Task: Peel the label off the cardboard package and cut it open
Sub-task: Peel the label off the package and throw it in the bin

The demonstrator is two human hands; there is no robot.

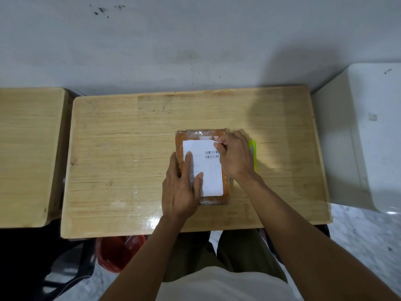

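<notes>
A flat brown cardboard package (pixel 195 135), wrapped in clear tape, lies on the wooden desk (pixel 121 153). A white label (pixel 211 170) with two barcodes covers most of its top. My left hand (pixel 181 187) lies flat on the package's left side, fingers spread over the label's left edge. My right hand (pixel 235 156) pinches the label's top right corner, which is lifted a little off the cardboard. A yellow-green cutter (pixel 252 153) lies on the desk just right of the package, partly hidden behind my right hand.
A second wooden desk (pixel 28 153) stands to the left, a white surface (pixel 373 127) to the right. A grey wall rises behind the desks. A red bag (pixel 118 252) sits on the floor under the desk's near edge.
</notes>
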